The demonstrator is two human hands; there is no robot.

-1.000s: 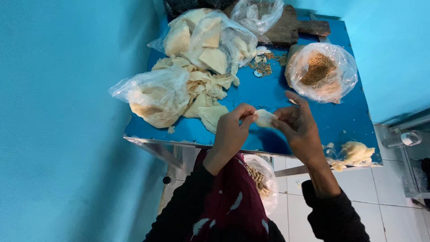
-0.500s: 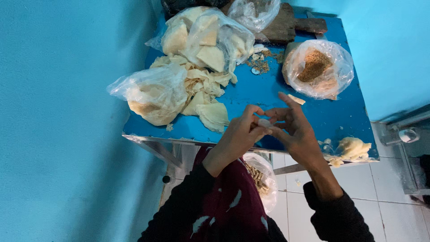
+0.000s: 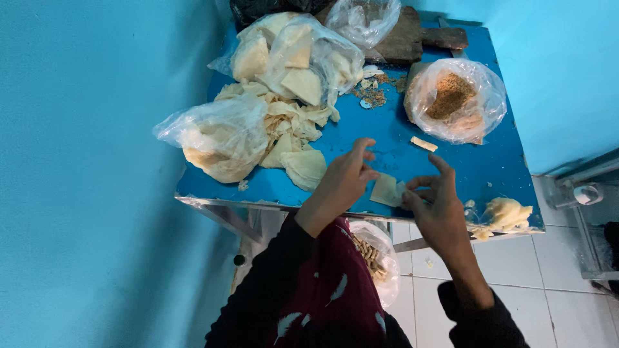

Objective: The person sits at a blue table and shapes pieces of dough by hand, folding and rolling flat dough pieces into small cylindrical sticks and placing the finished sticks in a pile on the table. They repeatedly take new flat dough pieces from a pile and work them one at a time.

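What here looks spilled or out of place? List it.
Brown crumbs and bits lie scattered loose on the blue table between the bags. A pale lump sits right at the table's near right corner. One small pale strip lies alone by the right hand.

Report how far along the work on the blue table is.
Done: a bag of small rolled pieces hangs below the blue table. In hand: the right hand pinches a pale leaf piece; the left hand hovers beside it. Left: a loose leaf pile.
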